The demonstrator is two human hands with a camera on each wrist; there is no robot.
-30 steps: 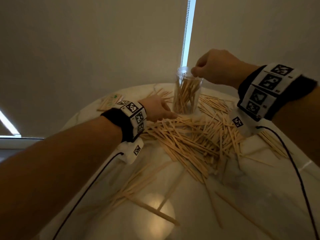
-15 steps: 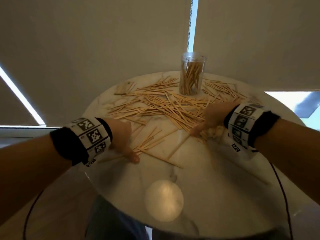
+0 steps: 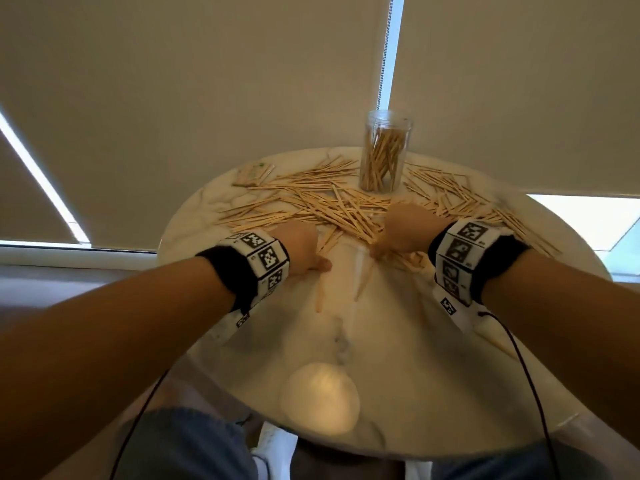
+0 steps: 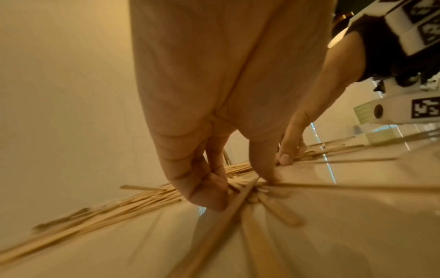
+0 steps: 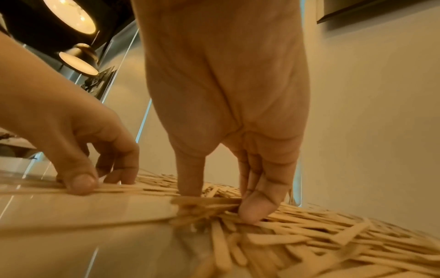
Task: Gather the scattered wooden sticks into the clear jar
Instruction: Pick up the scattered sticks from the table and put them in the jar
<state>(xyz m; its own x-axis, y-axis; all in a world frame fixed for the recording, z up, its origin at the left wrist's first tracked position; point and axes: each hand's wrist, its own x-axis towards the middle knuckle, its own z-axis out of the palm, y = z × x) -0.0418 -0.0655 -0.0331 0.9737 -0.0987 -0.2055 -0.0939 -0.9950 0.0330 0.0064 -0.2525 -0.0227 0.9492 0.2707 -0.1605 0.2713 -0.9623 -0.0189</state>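
Note:
The clear jar stands upright at the table's far edge, holding many wooden sticks. Loose wooden sticks lie in a wide band across the far half of the round marble table. My left hand is on the near edge of the pile, fingers curled and thumb down, pinching a few sticks. A little to its right, my right hand pinches a small bunch of sticks between thumb and curled fingers. My left hand also shows in the right wrist view.
A small flat packet lies at the table's far left. A lamp's reflection shows on the near half of the marble. Roller blinds hang close behind the jar. Black cables trail from both wrists over the table's edge.
A second ago my right hand was at the jar's mouth and my left beside the jar. Both came back to the near side, then closed in on the pile's edge.

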